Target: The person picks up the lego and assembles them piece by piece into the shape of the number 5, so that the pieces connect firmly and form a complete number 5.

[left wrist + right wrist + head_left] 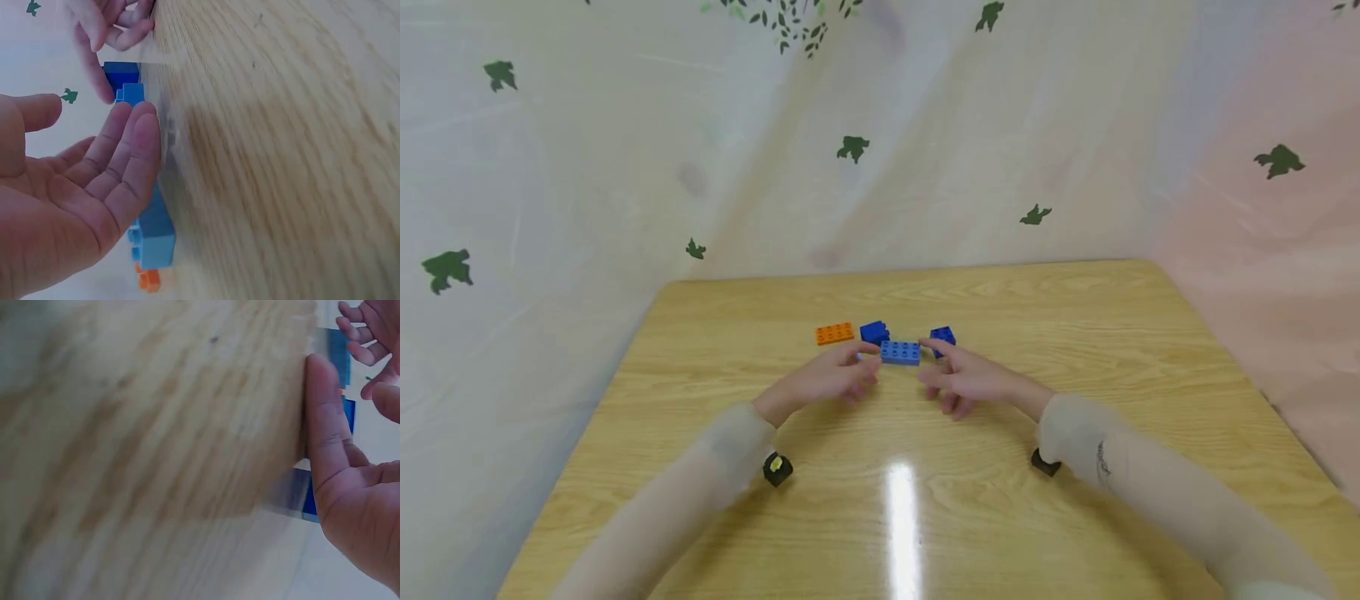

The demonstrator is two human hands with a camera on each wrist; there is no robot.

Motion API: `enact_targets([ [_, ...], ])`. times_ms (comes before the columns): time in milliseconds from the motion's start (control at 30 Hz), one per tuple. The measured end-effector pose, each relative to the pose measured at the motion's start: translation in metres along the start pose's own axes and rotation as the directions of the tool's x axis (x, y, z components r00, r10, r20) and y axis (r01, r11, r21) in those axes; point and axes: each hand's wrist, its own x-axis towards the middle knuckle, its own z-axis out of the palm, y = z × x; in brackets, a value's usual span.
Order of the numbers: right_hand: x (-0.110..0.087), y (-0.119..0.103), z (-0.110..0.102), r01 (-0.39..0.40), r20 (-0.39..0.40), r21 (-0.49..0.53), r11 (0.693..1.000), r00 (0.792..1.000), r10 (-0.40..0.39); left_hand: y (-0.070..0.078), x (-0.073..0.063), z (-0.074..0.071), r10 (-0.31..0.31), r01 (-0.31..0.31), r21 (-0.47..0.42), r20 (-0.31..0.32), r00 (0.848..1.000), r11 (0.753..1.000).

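A medium-blue toy building brick [900, 352] lies studs up between the two hands. My left hand [831, 373] is at its left end, index finger extended and the other fingers loosely bent. At the right end is my right hand [970, 379], also with the index finger extended; whether either fingertip touches the brick I cannot tell. Neither hand holds anything. In the left wrist view a light-blue brick [157, 240] lies behind the left hand; the head view mostly hides it. A dark-blue brick [942, 337] sits just beyond the right fingers, partly covered.
Behind the left hand are an orange brick [834, 333] and another dark-blue brick [874, 332], which stands on its side. The wooden table [760, 317] ends at a pale cloth backdrop [925, 200] with green leaf-like prints. Dark wrist cameras [777, 468] hang under both sleeves.
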Motion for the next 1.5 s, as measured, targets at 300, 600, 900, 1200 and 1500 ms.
enact_targets([
  [300,0.014,0.002,0.004,-0.009,0.005,-0.029,1.000,1.000,0.009,-0.004,0.016,0.017,-0.119,0.113,-0.145,-0.034,0.992,0.983],
  [600,0.018,0.000,-0.002,-0.009,0.066,-0.051,0.999,0.998,0.012,-0.005,0.017,0.016,-0.133,0.128,-0.121,-0.037,0.990,0.984],
  [900,0.015,0.000,-0.005,0.016,0.132,-0.058,0.998,0.991,-0.008,-0.007,0.012,0.014,-0.120,0.123,-0.079,0.044,0.992,0.989],
  [1200,0.010,0.000,-0.005,-0.008,0.171,0.004,1.000,0.985,0.007,-0.011,0.007,0.019,-0.165,0.175,-0.134,0.083,0.983,0.975],
  [1500,0.009,-0.002,-0.004,-0.036,0.160,-0.009,0.999,0.986,0.037,-0.007,0.005,0.026,-0.168,0.172,-0.127,0.045,0.985,0.977],
])
